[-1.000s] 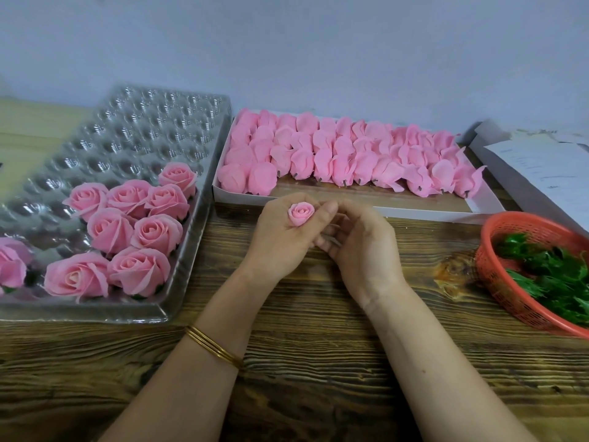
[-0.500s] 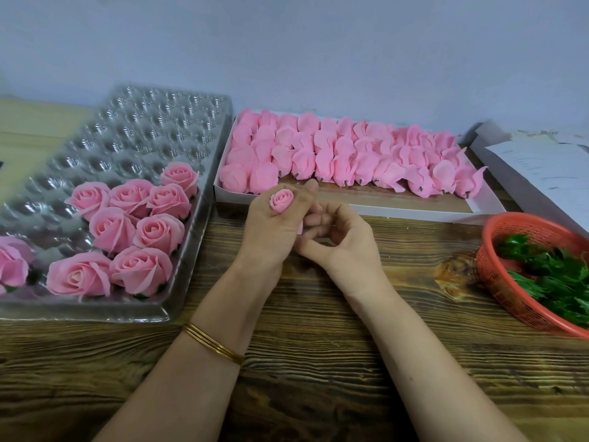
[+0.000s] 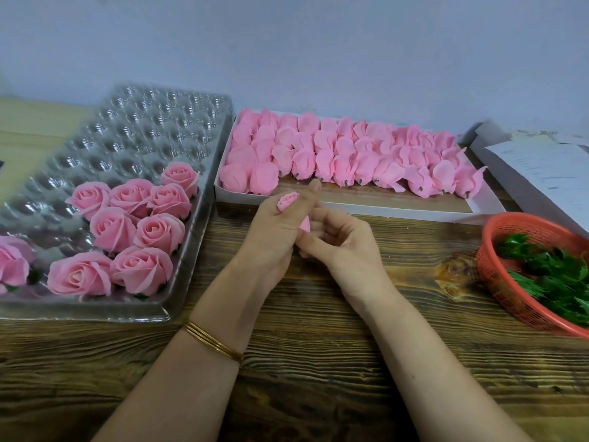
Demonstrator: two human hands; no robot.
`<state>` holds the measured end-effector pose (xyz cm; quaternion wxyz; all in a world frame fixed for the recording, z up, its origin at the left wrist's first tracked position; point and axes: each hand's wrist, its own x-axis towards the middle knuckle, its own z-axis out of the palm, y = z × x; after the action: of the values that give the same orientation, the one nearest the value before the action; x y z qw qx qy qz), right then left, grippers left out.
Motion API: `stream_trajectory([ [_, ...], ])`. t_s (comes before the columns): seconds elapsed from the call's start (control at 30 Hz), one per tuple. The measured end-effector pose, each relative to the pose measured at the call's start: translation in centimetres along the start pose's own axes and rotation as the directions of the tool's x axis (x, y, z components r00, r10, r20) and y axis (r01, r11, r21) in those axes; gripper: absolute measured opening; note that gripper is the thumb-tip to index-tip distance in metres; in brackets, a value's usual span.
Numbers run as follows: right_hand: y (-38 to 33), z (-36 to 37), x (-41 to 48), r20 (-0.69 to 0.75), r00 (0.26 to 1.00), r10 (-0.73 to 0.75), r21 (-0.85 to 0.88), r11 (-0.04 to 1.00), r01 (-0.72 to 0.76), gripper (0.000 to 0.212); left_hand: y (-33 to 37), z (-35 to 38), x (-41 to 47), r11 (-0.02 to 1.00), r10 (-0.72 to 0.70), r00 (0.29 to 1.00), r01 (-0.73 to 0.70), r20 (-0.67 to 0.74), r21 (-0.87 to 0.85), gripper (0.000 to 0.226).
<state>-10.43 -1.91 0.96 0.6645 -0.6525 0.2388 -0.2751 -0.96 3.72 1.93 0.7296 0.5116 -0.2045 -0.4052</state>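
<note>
Pink foam rosebud [image 3: 287, 200] sits upright in my left hand [image 3: 274, 231], whose fingers curl round it above the middle of the table [image 3: 318, 362]. My right hand [image 3: 344, 244] has its fingers curled against a loose pink petal [image 3: 306, 224] under the bud; I cannot tell whether they pinch it. Beyond, by the far edge, lies a white cardboard box [image 3: 360, 207] of buds. A clear plastic tray [image 3: 137, 122] of finished roses [image 3: 140, 224] is at the left edge, and a red mesh basket [image 3: 497, 275] at the right edge.
</note>
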Motion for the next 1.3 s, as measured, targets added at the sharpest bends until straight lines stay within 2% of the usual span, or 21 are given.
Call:
stream_trajectory([
  [0.17,0.3,0.0,0.0,0.038,0.999,-0.017,0.029,0.999,0.015,0.020,0.3,-0.3,0.0,0.998,-0.023,0.999,0.021,0.032,0.059,0.039],
  [0.4,0.5,-0.1,0.1,0.064,0.997,-0.035,0.028,0.999,0.034,0.020,0.2,-0.7,0.1,0.995,0.018,0.993,-0.029,0.114,0.094,0.044],
  [0.6,0.8,-0.1,0.3,0.098,0.994,-0.048,0.090,0.995,0.040,0.022,-0.3,-1.4,0.5,0.991,0.045,0.983,-0.066,0.179,0.118,0.031],
  [0.7,0.8,-0.3,0.4,0.167,0.986,-0.005,0.182,0.983,-0.026,0.028,0.0,-1.7,0.5,0.993,0.034,0.974,-0.059,0.225,0.106,0.030],
  [0.8,0.8,-0.7,0.5,0.224,0.974,0.045,0.235,0.967,-0.098,0.049,0.0,-1.8,0.5,0.991,0.026,0.971,-0.057,0.236,0.125,0.024],
  [0.97,0.5,-1.0,0.4,0.308,0.948,0.078,0.296,0.939,-0.173,0.024,0.3,-2.1,0.3,0.984,0.021,0.967,-0.065,0.253,0.165,0.019],
  [1.13,0.3,-1.3,0.5,0.364,0.927,0.089,0.397,0.885,-0.241,0.019,0.4,-2.2,0.3,0.984,0.007,0.963,-0.055,0.270,0.172,0.013],
  [1.3,0.1,-1.3,0.5,0.381,0.918,0.106,0.425,0.862,-0.276,0.020,0.8,-2.2,0.1,0.983,-0.050,0.955,-0.005,0.292,0.185,0.033],
])
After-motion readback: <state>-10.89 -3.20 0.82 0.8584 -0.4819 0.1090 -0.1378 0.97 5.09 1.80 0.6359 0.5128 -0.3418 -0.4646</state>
